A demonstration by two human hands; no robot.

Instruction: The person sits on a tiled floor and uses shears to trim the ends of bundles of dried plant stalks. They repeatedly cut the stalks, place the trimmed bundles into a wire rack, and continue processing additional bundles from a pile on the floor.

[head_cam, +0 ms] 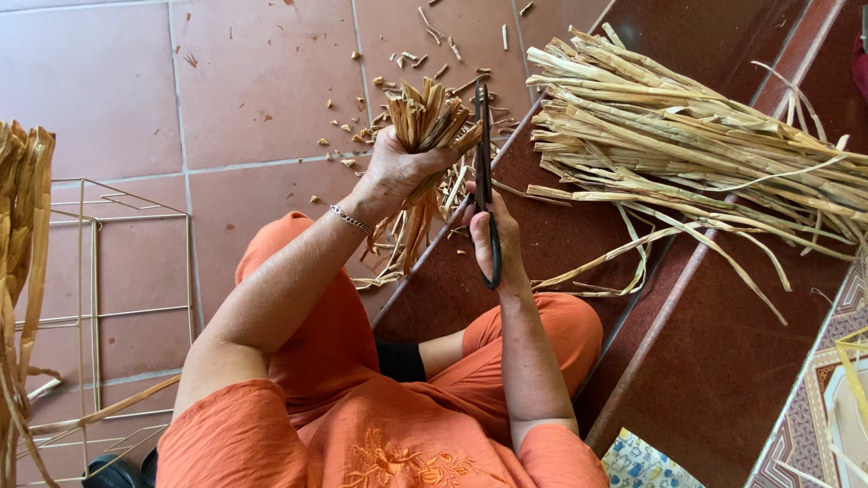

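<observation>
My left hand grips a bundle of dried tan straw strips, its cut ends fanning upward and its long ends trailing down past my wrist, which wears a thin silver bracelet. My right hand holds black scissors by the handles. Their blades point up and lie against the right side of the bundle's top. Small cut straw bits lie scattered on the red floor tiles beyond the bundle.
A large heap of long dried straw strips lies on the dark red steps at the right. A thin wire frame stands at the left beside more hanging straw. My orange-clad knees fill the lower middle.
</observation>
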